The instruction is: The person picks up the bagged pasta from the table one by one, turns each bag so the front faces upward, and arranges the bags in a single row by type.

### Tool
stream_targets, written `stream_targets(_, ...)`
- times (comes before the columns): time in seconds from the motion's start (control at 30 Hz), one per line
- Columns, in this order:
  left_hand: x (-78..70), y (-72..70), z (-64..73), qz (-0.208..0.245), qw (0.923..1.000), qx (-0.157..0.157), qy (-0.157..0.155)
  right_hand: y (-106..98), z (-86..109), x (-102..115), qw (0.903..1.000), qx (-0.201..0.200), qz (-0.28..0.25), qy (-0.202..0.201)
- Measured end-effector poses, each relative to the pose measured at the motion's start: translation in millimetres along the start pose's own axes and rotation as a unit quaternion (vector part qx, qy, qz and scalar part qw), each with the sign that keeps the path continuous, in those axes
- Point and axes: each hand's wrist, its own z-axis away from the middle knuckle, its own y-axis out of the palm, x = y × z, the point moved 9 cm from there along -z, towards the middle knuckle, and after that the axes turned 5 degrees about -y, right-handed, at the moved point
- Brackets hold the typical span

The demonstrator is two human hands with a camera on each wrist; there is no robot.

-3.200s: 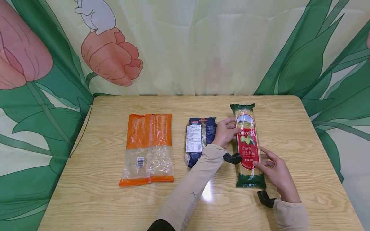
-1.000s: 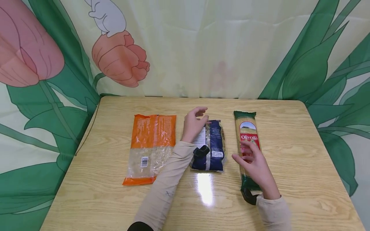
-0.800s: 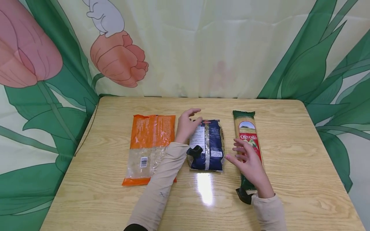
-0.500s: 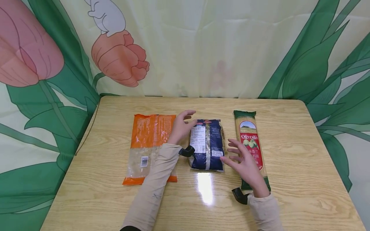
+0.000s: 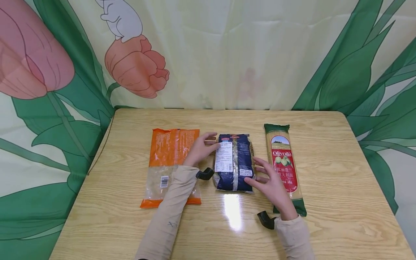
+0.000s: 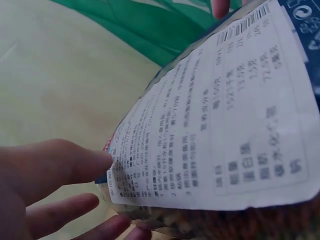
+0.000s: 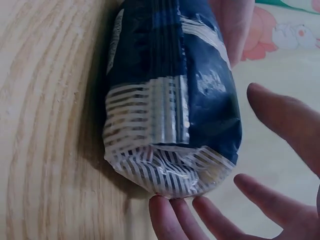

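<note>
A navy pasta bag (image 5: 238,155) with a white printed label lies on the table between my hands. My left hand (image 5: 199,150) is at its upper left edge; in the left wrist view the thumb (image 6: 75,165) meets the label's corner and the other fingers sit along the bag's side. At the lower right edge is my right hand (image 5: 269,182), fingers spread and loosely bent. The right wrist view has its fingertips near the bag's striped end (image 7: 170,170), the thumb standing apart. Neither hand is clearly gripping the bag.
To the left lies a flat orange and clear packet (image 5: 172,148), partly under the left forearm. A green and red spaghetti pack (image 5: 282,159) lies to the right, partly behind the right hand. A printed curtain (image 5: 227,54) hangs behind the wooden table (image 5: 341,173).
Both hands have left the spaghetti pack. The left went left past the navy bag, then came down to its left edge; the right moved left to its right edge. Earlier, the navy bag shifted slightly.
</note>
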Motion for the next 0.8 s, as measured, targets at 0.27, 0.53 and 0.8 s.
stream_targets(0.27, 11.6, 7.1, 1.4, 0.039, 0.9980, 0.033, -0.038, 7, -3.1, -5, 0.9998, 0.010, 0.011, 0.016)
stream_targets(0.53, 18.9, 10.8, -1.5, 0.087, 0.9933, 0.052, -0.056, 7, -5.0, -8, 0.9995, -0.001, 0.014, 0.029)
stream_targets(0.8, 19.4, 9.8, -1.8, 0.123, 0.9907, 0.023, -0.055, 6, -3.6, -5, 0.9994, -0.005, 0.025, 0.022)
